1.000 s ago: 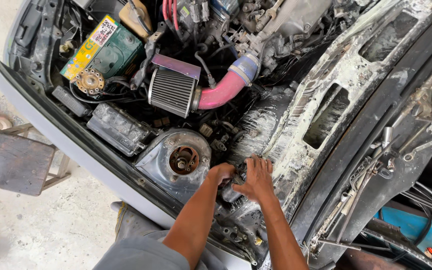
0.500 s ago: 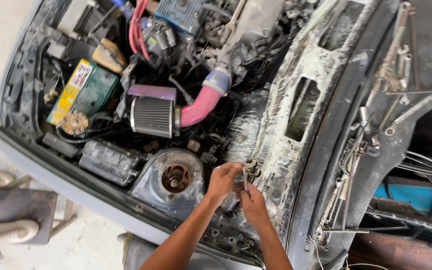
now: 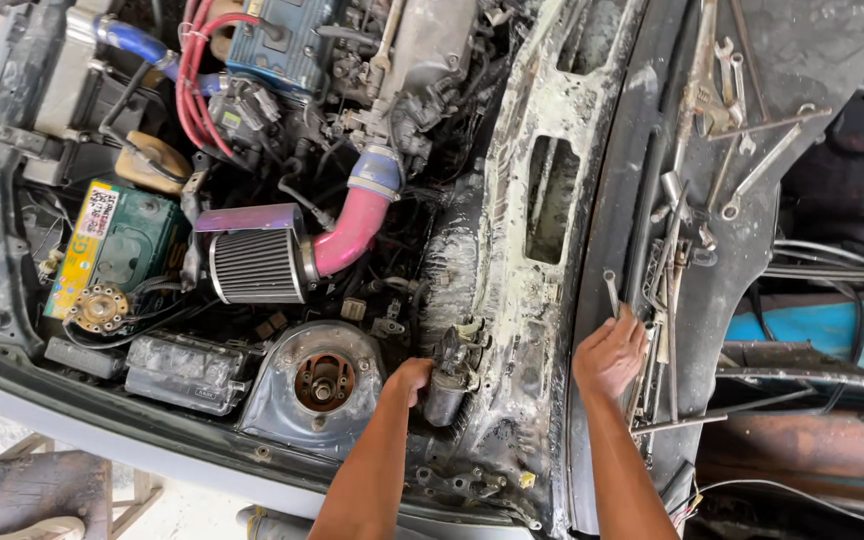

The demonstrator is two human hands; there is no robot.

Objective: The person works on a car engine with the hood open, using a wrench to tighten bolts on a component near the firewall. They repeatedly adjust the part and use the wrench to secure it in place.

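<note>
My left hand [image 3: 407,382] reaches down into the car's engine bay and closes on a small grey cylindrical part [image 3: 444,392] next to the firewall, just right of the round strut tower [image 3: 324,380]. My right hand [image 3: 607,352] lies on the dark cowl panel [image 3: 712,300] among loose tools. Its fingers curl around a slim wrench [image 3: 611,292] whose open end sticks up above the hand. Both forearms enter from the bottom edge.
Several wrenches and rods [image 3: 727,130] lie scattered on the cowl. A ribbed air filter [image 3: 255,265] with a pink hose [image 3: 352,232], a green battery [image 3: 117,245] and red ignition leads [image 3: 197,80] fill the bay. A wooden stool [image 3: 37,492] stands outside the fender.
My right hand left the grey part, where both hands were together, and moved right onto the tools on the cowl. My left hand stays at the part. The view shifted.
</note>
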